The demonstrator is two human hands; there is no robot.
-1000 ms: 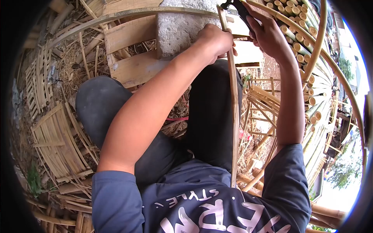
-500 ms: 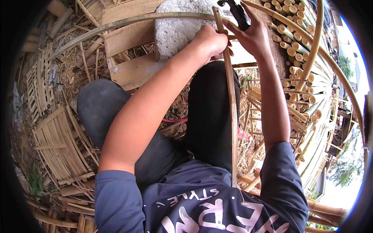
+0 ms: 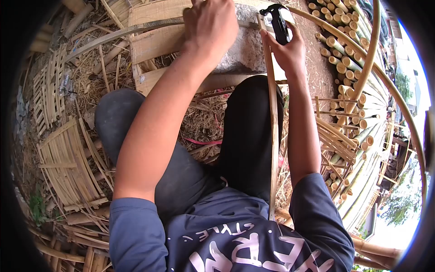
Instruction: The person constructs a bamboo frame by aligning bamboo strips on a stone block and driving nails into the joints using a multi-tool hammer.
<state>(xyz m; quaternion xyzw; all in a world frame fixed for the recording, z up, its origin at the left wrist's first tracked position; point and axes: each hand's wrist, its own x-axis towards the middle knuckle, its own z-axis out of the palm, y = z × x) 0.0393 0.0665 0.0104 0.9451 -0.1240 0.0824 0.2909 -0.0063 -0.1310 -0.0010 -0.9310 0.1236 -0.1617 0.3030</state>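
In the head view my right hand (image 3: 290, 52) grips a small black hammer (image 3: 280, 28), its claw head pointing up and left. That hand's thumb lies against the upper end of a long bamboo strip (image 3: 273, 118), which runs down past my knee to my shirt. My left hand (image 3: 212, 27) is over the stone block, back toward me, with curled fingers; what they hold, if anything, is hidden. Behind it, a second bamboo strip (image 3: 122, 31) arches from the left toward the top of the first strip.
A pale stone block (image 3: 247, 52) rests on wooden boards (image 3: 156, 43) in front of my knees. Stacked bamboo poles (image 3: 349, 59) lie at the right. Woven bamboo panels (image 3: 74, 170) and scattered shavings are on the left. A pink strap (image 3: 201, 142) lies between my legs.
My left hand has left the upright bamboo strip and moved up and left over the block. My right hand, with the hammer, has shifted slightly down, showing more of the tool.
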